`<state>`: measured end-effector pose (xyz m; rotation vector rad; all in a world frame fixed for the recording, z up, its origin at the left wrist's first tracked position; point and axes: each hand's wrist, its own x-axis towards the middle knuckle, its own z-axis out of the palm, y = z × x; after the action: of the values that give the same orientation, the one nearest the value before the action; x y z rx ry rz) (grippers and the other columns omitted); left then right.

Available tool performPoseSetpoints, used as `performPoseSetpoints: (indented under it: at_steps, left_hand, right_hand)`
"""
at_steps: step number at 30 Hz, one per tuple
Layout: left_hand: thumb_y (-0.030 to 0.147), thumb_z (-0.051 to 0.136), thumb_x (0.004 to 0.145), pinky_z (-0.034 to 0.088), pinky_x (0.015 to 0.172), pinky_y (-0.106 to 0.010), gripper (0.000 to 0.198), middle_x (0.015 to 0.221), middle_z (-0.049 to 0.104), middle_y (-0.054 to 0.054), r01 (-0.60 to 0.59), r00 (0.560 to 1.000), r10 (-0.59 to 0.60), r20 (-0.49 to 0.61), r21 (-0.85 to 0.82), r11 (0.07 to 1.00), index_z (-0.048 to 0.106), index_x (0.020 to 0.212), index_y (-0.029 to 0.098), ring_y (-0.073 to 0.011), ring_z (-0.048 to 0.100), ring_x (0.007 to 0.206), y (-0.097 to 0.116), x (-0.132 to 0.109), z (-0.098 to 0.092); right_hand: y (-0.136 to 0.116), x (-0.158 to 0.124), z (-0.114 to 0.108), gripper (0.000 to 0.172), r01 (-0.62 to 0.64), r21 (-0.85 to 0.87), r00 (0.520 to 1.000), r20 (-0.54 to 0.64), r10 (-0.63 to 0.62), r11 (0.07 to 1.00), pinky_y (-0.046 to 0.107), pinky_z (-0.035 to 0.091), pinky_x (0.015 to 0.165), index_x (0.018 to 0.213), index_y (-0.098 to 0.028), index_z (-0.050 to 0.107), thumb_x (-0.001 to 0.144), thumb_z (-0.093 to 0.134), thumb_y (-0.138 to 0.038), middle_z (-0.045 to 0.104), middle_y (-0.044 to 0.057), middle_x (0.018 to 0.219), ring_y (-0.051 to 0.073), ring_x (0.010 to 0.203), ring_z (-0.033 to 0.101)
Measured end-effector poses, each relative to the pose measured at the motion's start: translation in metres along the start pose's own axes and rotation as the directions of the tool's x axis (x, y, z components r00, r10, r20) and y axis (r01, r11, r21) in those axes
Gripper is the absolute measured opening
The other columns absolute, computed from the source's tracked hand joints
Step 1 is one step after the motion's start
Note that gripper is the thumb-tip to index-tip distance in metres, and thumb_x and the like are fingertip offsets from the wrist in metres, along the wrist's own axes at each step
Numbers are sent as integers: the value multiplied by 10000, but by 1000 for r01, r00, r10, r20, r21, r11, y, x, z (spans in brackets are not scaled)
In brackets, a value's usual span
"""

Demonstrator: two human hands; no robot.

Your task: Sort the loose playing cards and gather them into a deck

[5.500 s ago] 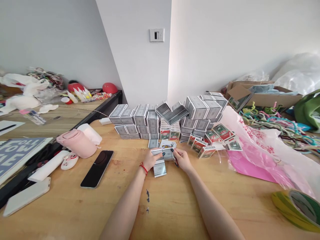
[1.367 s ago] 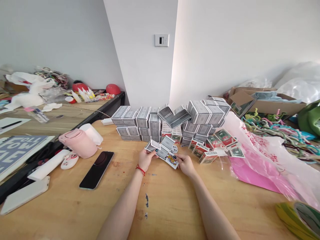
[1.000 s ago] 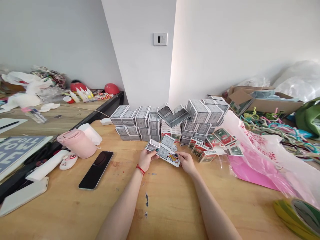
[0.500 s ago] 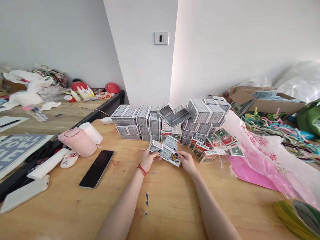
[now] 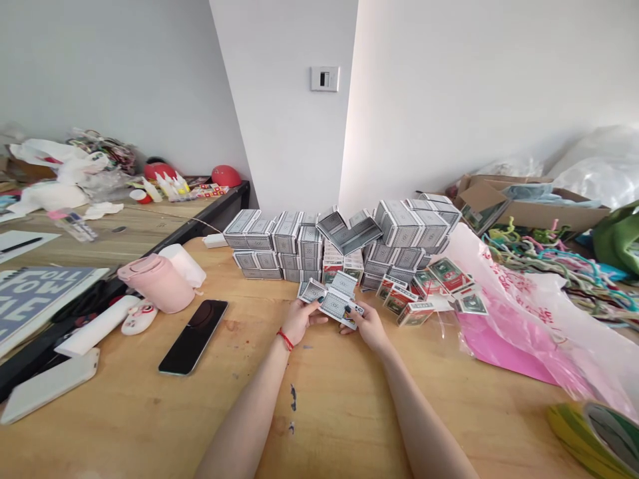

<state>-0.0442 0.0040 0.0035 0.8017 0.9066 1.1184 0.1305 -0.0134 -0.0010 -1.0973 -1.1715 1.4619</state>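
Grey-patterned playing cards (image 5: 335, 305), joined at angles, are held between both hands above the wooden table. My left hand (image 5: 298, 320), with a red string at the wrist, pinches their left part. On the right side, my right hand (image 5: 368, 327) grips a card edge where part of a picture face shows. Just behind stand stacked blocks made of the same cards (image 5: 309, 246). An angled card piece (image 5: 349, 233) rests across the middle of the stacks. Red and green card boxes (image 5: 415, 313) lie to the right of my right hand.
A black phone (image 5: 194, 338), a pink pouch (image 5: 157, 283) and a white power bank (image 5: 50, 386) lie at the left. Pink plastic (image 5: 509, 339), yellow tape (image 5: 594, 432), colourful cords (image 5: 544, 266) and a cardboard box (image 5: 534, 211) are at the right.
The held cards have turned slightly, and less of the picture face shows. My right hand has shifted a little left, its fingers now further under the cards.
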Motion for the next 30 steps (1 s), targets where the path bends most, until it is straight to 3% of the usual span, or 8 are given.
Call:
performPoseSetpoints:
  at_steps: [5,8,12,16,30]
  left_hand:
    - [255,693,552,532,490,-266,354,816,628,-32,-76,990,101,-103,229,971,582,868,141,-159,582,700,8,1,-10]
    - [259,697,545,527,497,-269,390,829,615,-31,-78,993,98,-63,272,959,563,893,148,-158,578,702,13,0,-15]
    - [259,693,556,526,521,-275,410,835,589,-24,-66,998,64,14,255,965,532,921,163,-143,562,708,15,-2,-18]
    - [239,690,567,528,541,-266,380,809,577,-10,-57,998,54,19,179,982,504,891,169,-131,541,727,7,-2,-13]
    - [221,665,601,520,559,-260,348,851,589,-26,-42,998,38,43,97,994,478,891,171,-144,556,756,-6,0,-6]
  right_hand:
    - [6,3,-5,344,33,-146,999,21,-30,989,177,299,261,725,-170,441,699,508,-506,531,-29,416,79,262,408]
    - [9,6,-8,348,50,-210,999,4,-51,976,175,249,268,661,-169,447,687,522,-508,495,-40,378,64,260,361]
    - [12,9,-7,368,72,-226,992,-86,-94,971,184,256,300,635,-180,427,686,504,-536,445,-58,370,69,295,362]
    - [15,10,-2,344,88,-180,979,-167,-119,980,180,259,302,701,-203,376,737,429,-541,436,-77,375,72,286,355]
    - [14,9,2,307,83,-146,979,-171,-108,986,174,244,252,759,-222,319,765,392,-520,429,-100,343,86,228,355]
